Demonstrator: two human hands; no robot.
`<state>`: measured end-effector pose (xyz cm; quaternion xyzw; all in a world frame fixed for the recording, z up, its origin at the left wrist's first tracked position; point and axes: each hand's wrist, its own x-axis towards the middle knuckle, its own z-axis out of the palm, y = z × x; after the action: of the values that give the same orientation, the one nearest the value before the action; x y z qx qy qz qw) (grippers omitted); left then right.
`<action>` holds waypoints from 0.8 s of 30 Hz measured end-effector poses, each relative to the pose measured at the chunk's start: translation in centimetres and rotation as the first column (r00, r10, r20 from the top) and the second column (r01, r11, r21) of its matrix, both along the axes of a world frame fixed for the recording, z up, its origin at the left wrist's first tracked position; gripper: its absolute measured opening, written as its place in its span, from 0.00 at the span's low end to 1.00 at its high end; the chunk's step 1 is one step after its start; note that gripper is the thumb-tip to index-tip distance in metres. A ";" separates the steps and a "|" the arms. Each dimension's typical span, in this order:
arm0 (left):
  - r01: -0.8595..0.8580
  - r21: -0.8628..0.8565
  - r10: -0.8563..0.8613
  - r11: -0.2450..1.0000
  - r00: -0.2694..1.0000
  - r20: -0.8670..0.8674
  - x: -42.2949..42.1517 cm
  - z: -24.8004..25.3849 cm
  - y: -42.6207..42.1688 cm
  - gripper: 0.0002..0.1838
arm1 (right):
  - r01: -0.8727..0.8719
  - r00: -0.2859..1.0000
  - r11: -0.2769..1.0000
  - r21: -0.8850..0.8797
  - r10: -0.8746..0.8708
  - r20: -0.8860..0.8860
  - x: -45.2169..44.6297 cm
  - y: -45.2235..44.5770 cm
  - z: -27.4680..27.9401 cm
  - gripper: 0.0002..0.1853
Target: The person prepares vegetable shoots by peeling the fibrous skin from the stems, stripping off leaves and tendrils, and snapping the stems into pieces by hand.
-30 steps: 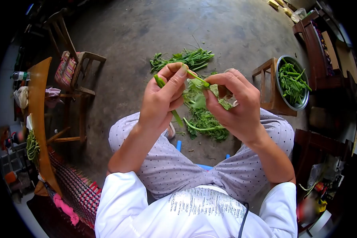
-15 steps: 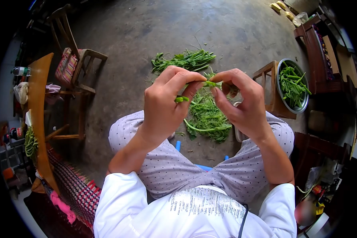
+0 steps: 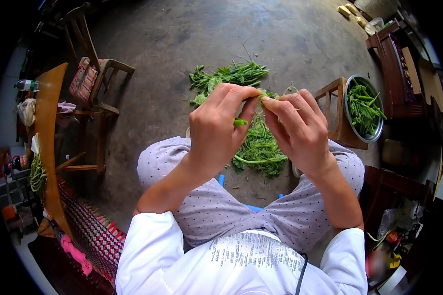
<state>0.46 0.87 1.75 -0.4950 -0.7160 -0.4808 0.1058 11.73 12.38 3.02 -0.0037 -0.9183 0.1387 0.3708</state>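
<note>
My left hand (image 3: 215, 125) and right hand (image 3: 300, 129) closer than a second ago | both pinching a green stem (image 3: 262, 96) between them | stem mostly hidden (a green end (image 3: 240, 122) juts from my left grip)

1. Both forearms (image 3: 168, 184) angle up and inward, kinda making an upside-down V.
2. Left hand (image 3: 216, 125) is curled in, fingers (image 3: 240, 93) pinched at the tips.
3. Right hand (image 3: 302, 128) pinches too, knuckles up, tips right beside the left's.

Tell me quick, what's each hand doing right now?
Left hand: closed, holding a green stem.
Right hand: closed, thumb and finger pinching a green bit, too small to make out clearly.
</note>
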 end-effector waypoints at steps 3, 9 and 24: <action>0.061 0.012 -0.062 0.998 0.992 0.110 -0.4 0.0 0.1 0.07 | 0.016 1.000 1.000 0.023 -0.015 -0.016 0.1 0.1 0.5 0.14; 0.186 -0.130 -0.066 0.974 0.782 0.619 -0.1 1.6 -0.6 0.06 | -0.015 0.998 0.999 0.035 0.018 -0.061 0.2 0.2 0.1 0.15; 0.263 0.213 -0.244 0.941 0.092 0.965 -2.6 0.9 -1.1 0.08 | -0.006 0.996 0.997 -0.077 -0.001 -0.085 0.7 0.8 0.8 0.13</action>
<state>-2.16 -0.20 2.62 -0.1762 -0.5165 -0.6907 -0.4744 12.46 13.14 3.79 -0.0111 -0.8956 0.1746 0.4090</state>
